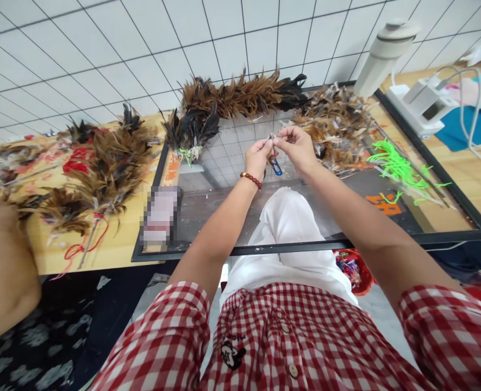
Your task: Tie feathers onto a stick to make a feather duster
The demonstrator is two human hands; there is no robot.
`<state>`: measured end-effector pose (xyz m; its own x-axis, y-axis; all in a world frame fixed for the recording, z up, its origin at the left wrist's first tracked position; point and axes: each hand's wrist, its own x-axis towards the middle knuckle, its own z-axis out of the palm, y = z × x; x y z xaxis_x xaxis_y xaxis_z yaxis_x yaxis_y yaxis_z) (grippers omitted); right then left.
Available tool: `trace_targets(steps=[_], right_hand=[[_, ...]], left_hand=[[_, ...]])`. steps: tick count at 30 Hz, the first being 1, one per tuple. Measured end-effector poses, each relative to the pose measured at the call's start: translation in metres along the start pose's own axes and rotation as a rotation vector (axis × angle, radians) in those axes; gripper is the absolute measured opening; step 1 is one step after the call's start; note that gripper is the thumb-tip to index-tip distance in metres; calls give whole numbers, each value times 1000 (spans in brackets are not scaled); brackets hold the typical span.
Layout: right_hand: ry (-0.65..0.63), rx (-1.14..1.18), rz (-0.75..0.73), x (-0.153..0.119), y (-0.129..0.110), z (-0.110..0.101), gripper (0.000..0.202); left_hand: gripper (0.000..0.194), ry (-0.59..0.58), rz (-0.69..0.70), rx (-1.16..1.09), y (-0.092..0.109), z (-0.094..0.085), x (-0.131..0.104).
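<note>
Over the glass panel, my left hand (257, 157) and my right hand (298, 147) meet with their fingertips pinched together. Both are closed on something small, perhaps a bit of feather, too hidden to name. Just below the fingers hangs a small blue loop-shaped piece (277, 167); whether it is held in the left hand I cannot tell. Beyond the hands lies a long brown feather strip (236, 96). A bunch of dark feathers (193, 130) with bright green ties is to the left, and a pile of loose brown feathers (333, 122) to the right.
A black-framed glass panel (211, 217) covers the work surface. Bright green strings (403, 165) lie at right, near a power strip (422, 103) and a pale bottle (382, 57). A phone-like object (161, 217) is front left. Another person's arm (4, 271) reaches feather garlands (97, 174).
</note>
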<state>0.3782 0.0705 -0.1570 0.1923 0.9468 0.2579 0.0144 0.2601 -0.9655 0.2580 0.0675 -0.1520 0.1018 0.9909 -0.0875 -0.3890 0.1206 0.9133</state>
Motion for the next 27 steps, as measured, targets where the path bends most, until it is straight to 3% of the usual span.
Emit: trace_targets(steps=[4,8,12,15,18,24,27], right_hand=[[-99,48,45,0,-1,-2,44],[-199,56,44,-2,-7,-4,48],[-189,-9,9,-4,-14,-5,45],[-153,-69,-11,-5,-16,-4,42],[-152,-147,-52,2,-15,-8,37],[25,-682,-198,33,-14,-56,25],[16,-942,-227,33,-6,-73,27]], left_hand=[[24,41,-22,43,0,1,1],[32,-14,13,81,-1,2,-1],[40,-84,-15,79,-2,5,-4],[38,-105,-84,71,-2,7,-6],[33,-85,-59,87,-3,8,-5],[26,110,-1,29,-5,3,5],[25,168,-4,-6,-4,2,7]])
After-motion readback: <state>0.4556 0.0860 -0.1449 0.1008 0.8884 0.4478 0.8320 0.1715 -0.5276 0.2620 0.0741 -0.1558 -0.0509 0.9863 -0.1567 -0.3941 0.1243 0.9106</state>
